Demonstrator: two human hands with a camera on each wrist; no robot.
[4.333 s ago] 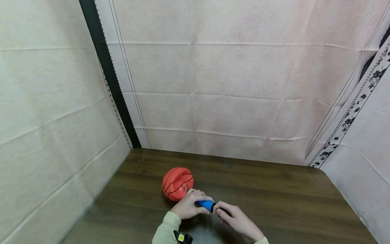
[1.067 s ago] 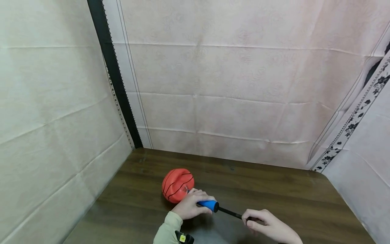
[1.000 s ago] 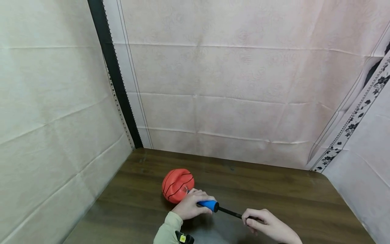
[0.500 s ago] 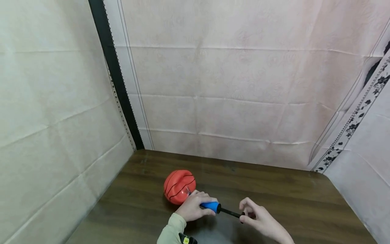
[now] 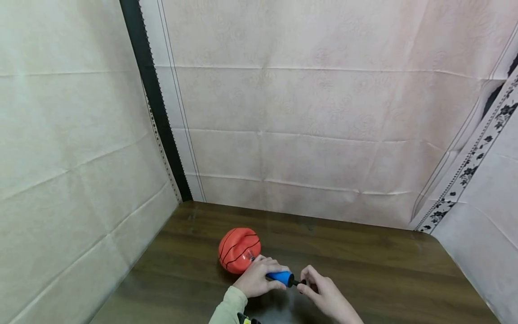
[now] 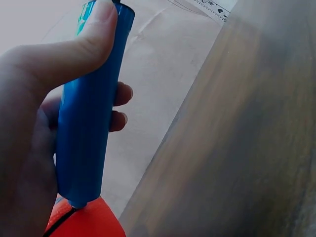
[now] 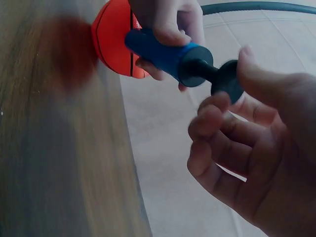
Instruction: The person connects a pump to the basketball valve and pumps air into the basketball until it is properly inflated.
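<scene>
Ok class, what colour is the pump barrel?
The pump barrel is blue, clearest in the left wrist view.

From my remote station, the left hand hides much of the blue pump and the lower right of the red ball, low in the head view. That frame's bottom edge crops the pale green sleeve and a dark wrist device I cannot identify. In the left wrist view, the ball runs off the bottom left; in the right, the right hand partly covers the black handle.
</scene>
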